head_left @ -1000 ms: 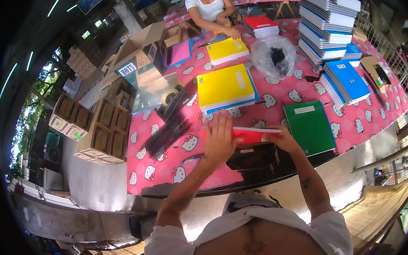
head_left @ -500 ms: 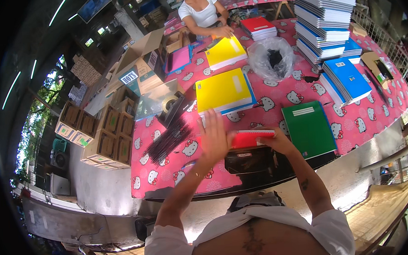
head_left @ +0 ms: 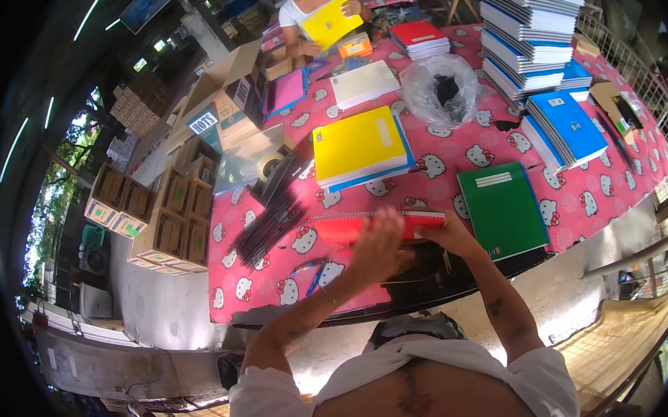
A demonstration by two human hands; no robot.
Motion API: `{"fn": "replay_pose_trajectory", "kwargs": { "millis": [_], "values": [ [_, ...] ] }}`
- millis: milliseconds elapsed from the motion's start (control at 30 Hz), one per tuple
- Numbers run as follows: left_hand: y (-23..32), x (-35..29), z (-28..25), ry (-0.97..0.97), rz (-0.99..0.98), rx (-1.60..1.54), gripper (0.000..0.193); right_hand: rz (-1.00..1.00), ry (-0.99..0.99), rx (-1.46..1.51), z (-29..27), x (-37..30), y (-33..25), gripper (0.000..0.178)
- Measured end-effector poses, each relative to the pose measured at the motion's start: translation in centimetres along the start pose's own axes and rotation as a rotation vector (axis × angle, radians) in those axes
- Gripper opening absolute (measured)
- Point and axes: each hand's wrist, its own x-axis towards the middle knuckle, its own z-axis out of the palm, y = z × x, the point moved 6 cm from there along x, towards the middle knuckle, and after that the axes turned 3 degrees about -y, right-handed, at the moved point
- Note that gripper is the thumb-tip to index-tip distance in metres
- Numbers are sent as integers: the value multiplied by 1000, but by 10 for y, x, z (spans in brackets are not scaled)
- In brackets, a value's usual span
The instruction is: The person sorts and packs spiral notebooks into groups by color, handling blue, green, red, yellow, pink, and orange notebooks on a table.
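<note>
A red notebook point(head_left: 337, 231) lies edge-on along the near side of the table, its spiral row of holes or wire facing away from me. My right hand point(head_left: 450, 234) grips its right end, thumb on the cover. Over the notebook's middle, my left hand point(head_left: 381, 242) is stretched out and slightly blurred, covering part of the red cover. Beneath them sits a dark box-like device point(head_left: 416, 268), largely hidden by my hands. To the left lies a bundle of thin black binding coils point(head_left: 269, 231), with a blue pen point(head_left: 314, 279) near it.
A yellow notebook stack point(head_left: 355, 147) lies ahead, a green notebook point(head_left: 504, 211) to the right. Beyond stand a clear plastic bag point(head_left: 426, 90), a tall notebook pile point(head_left: 525, 40) and blue notebooks point(head_left: 568, 128). A cardboard box point(head_left: 238, 104) is left; a co-worker point(head_left: 312, 6) sits opposite.
My left hand has swung right and nearer, over the red notebook, baring its left part. Across the table, the co-worker has lifted a yellow cover off a stack of white pages.
</note>
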Motion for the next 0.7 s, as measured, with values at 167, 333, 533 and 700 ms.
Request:
{"fn": "replay_pose_trajectory", "kwargs": {
  "millis": [167,333,533,700],
  "values": [
    [-6,17,-9,-36,-153,108,84,-16,-4,-59,0,-3,-2,34],
    [-50,79,-55,164,-329,209,89,14,35,-132,-7,-1,-5,31],
    [14,51,-25,24,38,-52,78,-139,18,45,-3,-3,14,22],
    [16,52,-33,93,-66,-44,80,-145,47,-70,2,-5,1,25]
  ]
}}
